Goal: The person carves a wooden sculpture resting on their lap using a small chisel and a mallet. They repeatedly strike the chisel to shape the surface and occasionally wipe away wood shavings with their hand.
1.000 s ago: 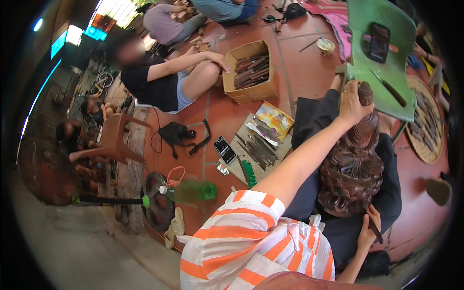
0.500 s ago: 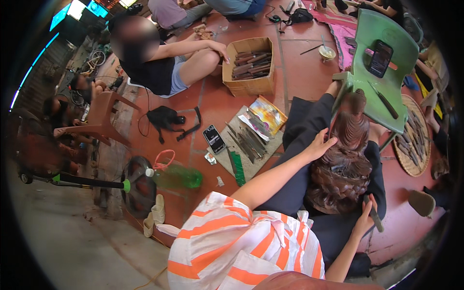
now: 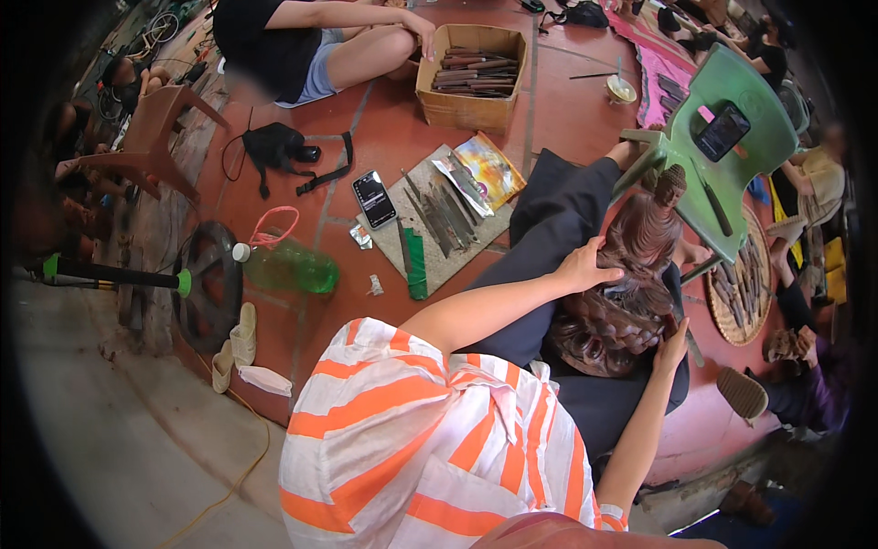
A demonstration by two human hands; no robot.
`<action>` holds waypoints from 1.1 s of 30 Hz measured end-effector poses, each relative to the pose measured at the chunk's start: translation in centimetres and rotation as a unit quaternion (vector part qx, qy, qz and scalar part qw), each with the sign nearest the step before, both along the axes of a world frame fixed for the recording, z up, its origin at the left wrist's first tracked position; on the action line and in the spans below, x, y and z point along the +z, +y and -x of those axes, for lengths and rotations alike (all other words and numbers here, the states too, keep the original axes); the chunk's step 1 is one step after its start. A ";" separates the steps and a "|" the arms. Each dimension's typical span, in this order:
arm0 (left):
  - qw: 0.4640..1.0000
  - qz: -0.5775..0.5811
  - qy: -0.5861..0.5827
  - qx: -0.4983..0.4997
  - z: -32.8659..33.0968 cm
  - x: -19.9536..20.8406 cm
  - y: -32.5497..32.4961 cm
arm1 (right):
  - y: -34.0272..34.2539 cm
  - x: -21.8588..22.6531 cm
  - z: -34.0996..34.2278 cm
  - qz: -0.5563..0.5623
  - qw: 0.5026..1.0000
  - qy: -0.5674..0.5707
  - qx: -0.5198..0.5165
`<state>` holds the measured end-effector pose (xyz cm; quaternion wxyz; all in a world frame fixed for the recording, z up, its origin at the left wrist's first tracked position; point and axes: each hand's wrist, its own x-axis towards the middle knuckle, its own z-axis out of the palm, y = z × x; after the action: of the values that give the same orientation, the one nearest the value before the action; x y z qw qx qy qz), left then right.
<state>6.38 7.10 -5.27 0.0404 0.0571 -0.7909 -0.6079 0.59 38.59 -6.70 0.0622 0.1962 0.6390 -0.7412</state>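
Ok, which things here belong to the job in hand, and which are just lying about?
In the job:
carved seated Buddha statue, left hand on it
apparently a flat tool by the right hand
probably metal tools on grey mat
perhaps the knife on the green chair

Apparently lying about:
green plastic bottle
smartphone at mat's edge
black bag
pale sandals

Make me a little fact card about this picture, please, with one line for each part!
Left hand: touching the side of a dark brown carved seated figure
Right hand: at the figure's lower edge, grip partly hidden
Green plastic chair: holds a black rectangular phone and a thin dark-handled tool
Flat grey mat: slim grey tools on it
Brown cardboard box: long brown-handled tools inside
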 end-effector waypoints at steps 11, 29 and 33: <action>1.000 -0.015 0.014 0.002 0.2 -1.0 -0.7 | -1.5 -1.8 1.6 0.063 0.995 -0.065 0.051; 0.998 -0.035 0.029 -0.039 0.9 -1.4 -1.1 | -0.6 -4.3 4.3 0.103 0.977 -0.120 0.141; 0.996 -0.041 0.038 -0.063 1.3 -1.3 -1.2 | 0.6 -5.6 4.0 0.139 0.975 -0.105 0.138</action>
<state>5.11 5.88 -6.54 0.0300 -0.0145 -0.7653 -0.6428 -3.39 39.18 -12.26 0.2577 0.1723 0.5402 -0.7824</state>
